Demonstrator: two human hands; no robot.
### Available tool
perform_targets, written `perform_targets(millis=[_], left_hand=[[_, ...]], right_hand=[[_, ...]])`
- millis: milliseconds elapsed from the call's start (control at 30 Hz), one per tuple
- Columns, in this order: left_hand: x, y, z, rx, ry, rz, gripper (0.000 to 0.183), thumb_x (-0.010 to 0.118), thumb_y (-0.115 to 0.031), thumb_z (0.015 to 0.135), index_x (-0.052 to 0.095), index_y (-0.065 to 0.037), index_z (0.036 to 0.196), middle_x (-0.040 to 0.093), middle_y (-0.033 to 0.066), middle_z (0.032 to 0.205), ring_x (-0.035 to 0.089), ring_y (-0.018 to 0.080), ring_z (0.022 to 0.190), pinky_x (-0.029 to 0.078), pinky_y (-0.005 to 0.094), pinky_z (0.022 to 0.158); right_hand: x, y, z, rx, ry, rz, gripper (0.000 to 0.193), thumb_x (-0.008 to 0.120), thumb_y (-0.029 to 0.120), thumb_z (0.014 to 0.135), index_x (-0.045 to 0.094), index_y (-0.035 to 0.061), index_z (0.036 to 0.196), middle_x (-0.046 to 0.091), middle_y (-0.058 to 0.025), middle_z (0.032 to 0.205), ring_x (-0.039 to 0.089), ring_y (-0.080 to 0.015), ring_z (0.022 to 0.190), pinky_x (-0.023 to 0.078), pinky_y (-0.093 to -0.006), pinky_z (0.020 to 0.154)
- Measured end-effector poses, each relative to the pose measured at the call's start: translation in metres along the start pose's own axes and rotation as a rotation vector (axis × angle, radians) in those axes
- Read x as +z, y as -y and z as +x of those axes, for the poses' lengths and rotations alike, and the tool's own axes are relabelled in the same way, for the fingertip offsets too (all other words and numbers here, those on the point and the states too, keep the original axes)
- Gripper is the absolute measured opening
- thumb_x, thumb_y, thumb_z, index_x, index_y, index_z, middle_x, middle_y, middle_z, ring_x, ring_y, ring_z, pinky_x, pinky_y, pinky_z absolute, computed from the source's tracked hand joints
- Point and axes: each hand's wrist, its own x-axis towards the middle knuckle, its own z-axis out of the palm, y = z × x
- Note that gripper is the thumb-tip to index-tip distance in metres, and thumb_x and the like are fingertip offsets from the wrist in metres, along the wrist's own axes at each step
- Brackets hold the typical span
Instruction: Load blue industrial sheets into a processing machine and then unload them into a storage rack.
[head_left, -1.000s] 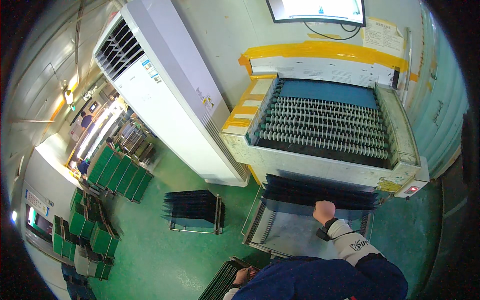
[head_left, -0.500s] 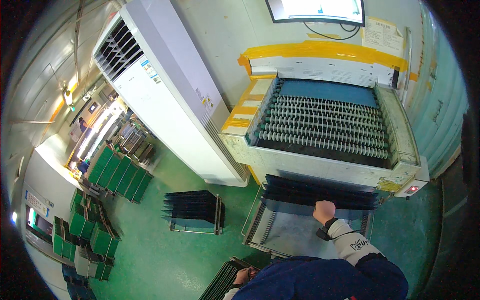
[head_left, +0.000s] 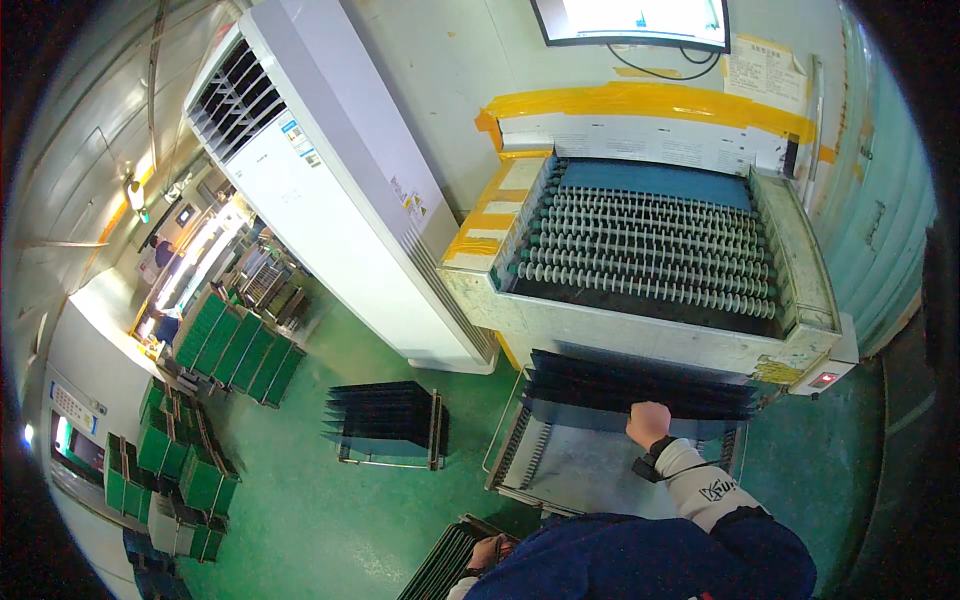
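Observation:
My right hand (head_left: 650, 424) is closed in a fist against the nearest of several dark blue panels (head_left: 575, 414), which stand on edge in a metal rack (head_left: 508, 448). What its fingers grip is hidden. Low in the picture, my left hand (head_left: 487, 552) has its fingers curled at the end of another rack of dark panels (head_left: 448, 562); my dark blue clothing hides part of it. Beyond the right hand stands a roller conveyor machine (head_left: 640, 315), its rows of pale wheels (head_left: 645, 250) in front of a flat blue panel (head_left: 655, 185).
A filled rack (head_left: 385, 420) stands on the green floor (head_left: 300, 480) to the left. Behind it rises a tall white air conditioner (head_left: 340, 200). Several racks of green boards (head_left: 240, 350) line the far left, near a distant person (head_left: 163, 250). A screen (head_left: 635, 22) hangs above the machine.
Both my hands keep their places. The distant person at the far left has shifted slightly.

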Motion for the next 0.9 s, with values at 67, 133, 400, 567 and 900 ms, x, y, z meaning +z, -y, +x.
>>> perform_targets(millis=[67,133,400,567,900], left_hand=[[0.016,-0.011,-0.003,0.125,-0.085,0.413,0.025,0.057,-0.027,0.091,0.062,-0.002,0.094,0.066,0.0048,0.079,0.061,0.0148,0.064,0.049,0.0279,0.058],[-0.010,0.004,0.007,0.062,-0.073,0.241,0.025,0.057,-0.027,0.091,0.062,-0.003,0.094,0.066,0.0050,0.080,0.062,0.0154,0.066,0.049,0.0281,0.059],[-0.004,0.007,0.013,-0.061,-0.060,-0.160,0.024,0.056,-0.026,0.092,0.062,-0.003,0.094,0.066,0.0043,0.079,0.060,0.0149,0.064,0.048,0.0279,0.058],[0.001,0.004,0.010,-0.011,-0.125,0.079,0.023,0.053,-0.025,0.093,0.062,-0.004,0.094,0.065,0.0037,0.076,0.059,0.0142,0.062,0.048,0.0273,0.057],[-0.009,0.009,0.018,-0.051,-0.070,0.003,0.023,0.057,-0.026,0.091,0.063,-0.004,0.096,0.067,0.0052,0.080,0.062,0.0154,0.067,0.049,0.0273,0.060]], right_hand=[[0.000,-0.007,-0.002,0.020,0.000,-0.010,0.016,0.061,0.021,0.066,0.068,0.0061,0.070,0.065,-0.0157,0.072,0.064,-0.0336,0.071,0.050,-0.0448,0.064],[-0.006,0.007,0.000,-0.011,0.000,0.002,0.016,0.062,0.021,0.066,0.068,0.0062,0.070,0.065,-0.0156,0.072,0.064,-0.0334,0.072,0.050,-0.0448,0.064],[0.000,0.000,0.000,-0.022,-0.024,0.009,0.016,0.062,0.021,0.066,0.067,0.0059,0.068,0.064,-0.0153,0.070,0.064,-0.0337,0.070,0.049,-0.0454,0.062],[0.002,-0.002,-0.001,-0.032,-0.038,0.010,0.016,0.062,0.021,0.066,0.066,0.0055,0.067,0.064,-0.0153,0.069,0.063,-0.0339,0.069,0.049,-0.0456,0.061],[-0.010,0.003,-0.002,0.001,0.024,-0.006,0.018,0.060,0.020,0.068,0.069,0.0045,0.071,0.065,-0.0171,0.074,0.064,-0.0346,0.073,0.051,-0.0442,0.065]])
